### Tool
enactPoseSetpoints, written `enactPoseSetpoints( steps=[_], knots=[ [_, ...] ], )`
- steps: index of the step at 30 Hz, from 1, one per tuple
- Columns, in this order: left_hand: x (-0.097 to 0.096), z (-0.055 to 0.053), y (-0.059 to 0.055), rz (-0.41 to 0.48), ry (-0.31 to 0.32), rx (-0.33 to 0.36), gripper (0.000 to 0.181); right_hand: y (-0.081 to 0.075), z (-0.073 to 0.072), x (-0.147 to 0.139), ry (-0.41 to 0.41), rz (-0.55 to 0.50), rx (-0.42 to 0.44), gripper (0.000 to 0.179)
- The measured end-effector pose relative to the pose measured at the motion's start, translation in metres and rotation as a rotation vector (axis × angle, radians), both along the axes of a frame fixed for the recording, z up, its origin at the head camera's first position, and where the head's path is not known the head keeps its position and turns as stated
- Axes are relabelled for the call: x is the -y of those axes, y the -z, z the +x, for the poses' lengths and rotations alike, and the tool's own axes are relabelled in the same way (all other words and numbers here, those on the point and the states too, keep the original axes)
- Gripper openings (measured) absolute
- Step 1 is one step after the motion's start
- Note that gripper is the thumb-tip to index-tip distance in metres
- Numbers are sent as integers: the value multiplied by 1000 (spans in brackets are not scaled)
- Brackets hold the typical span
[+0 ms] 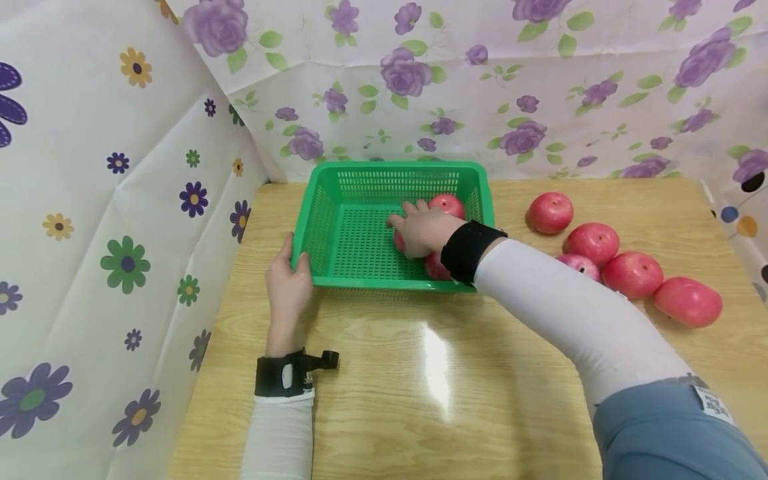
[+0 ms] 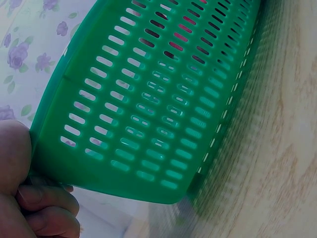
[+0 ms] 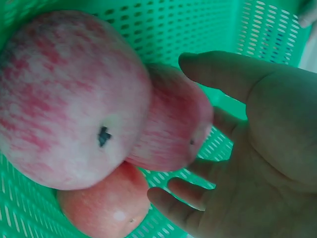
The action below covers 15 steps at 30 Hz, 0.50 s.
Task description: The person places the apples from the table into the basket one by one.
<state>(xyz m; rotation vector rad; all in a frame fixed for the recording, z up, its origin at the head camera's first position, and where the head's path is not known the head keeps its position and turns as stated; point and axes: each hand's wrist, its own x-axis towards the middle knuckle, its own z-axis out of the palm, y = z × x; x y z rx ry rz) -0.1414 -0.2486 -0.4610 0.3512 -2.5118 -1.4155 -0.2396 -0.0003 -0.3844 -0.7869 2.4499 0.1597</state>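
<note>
A green plastic basket [image 1: 366, 283] with slotted walls stands near the back of the table. My left hand [image 1: 289, 283] grips its left rim; in the left wrist view, curled fingers [image 2: 52, 213] show at the basket's edge. My right hand [image 1: 423, 230] is inside the basket on its right side. In the right wrist view, its thumb and fingers are spread loosely beside a red apple [image 3: 173, 119]. A larger-looking apple [image 3: 69, 99] and another apple [image 3: 106, 201] lie against it. Whether the fingertips touch the apple is hard to tell.
Right of the basket, several red apples lie on the wooden table [image 1: 372, 387], among them a lone apple [image 1: 551, 213] at the back and an apple [image 1: 688, 302] farthest right. Flowered sheets [image 1: 408, 100] hang behind and to the left. My right forearm crosses before some apples.
</note>
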Motion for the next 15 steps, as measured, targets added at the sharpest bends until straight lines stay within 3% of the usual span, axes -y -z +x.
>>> enactPoseSetpoints(
  steps=[11, 15],
  knots=[
    [0, 0, -1, -22, -5, -1, 52, -26, -5, -17, 51, -185, 36, 74],
    [-1, 1, -1, -25, -3, 4, 52, -32, -7, -31, 36, -290, 22, 64]
  ],
)
